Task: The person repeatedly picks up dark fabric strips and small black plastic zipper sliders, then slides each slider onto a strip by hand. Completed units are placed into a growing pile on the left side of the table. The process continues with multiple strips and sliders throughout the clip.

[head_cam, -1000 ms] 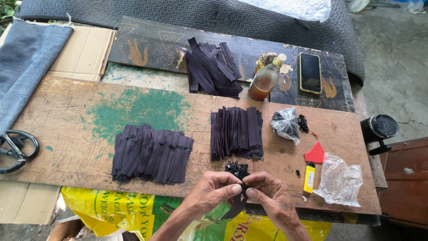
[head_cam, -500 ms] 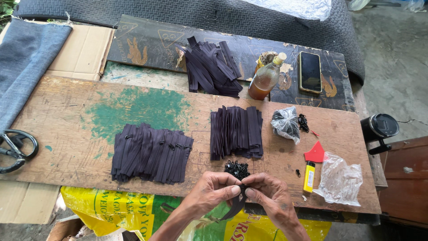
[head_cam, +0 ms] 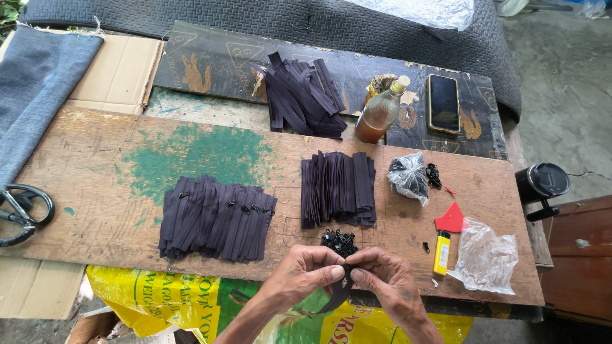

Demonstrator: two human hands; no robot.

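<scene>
Outside on rough ground stood a worn wooden desk (head_cam: 95,191) with green paint stains. Both hands met at the near edge of the desk. The left hand (head_cam: 306,271) and the right hand (head_cam: 382,277) were almost closed, fingertips pinching one dark zipper strip (head_cam: 338,296) that hung down between them. Just past the fingers lay a small heap of black sliders (head_cam: 339,241). It looked like a slider was being fitted onto the strip. Getting it on straight would call for steady fingers and a careful push. A row of finished strips (head_cam: 217,220) lay toward the left, and a plain stack (head_cam: 338,188) sat in the middle. A yellow lighter (head_cam: 441,252) lay near the right edge.
</scene>
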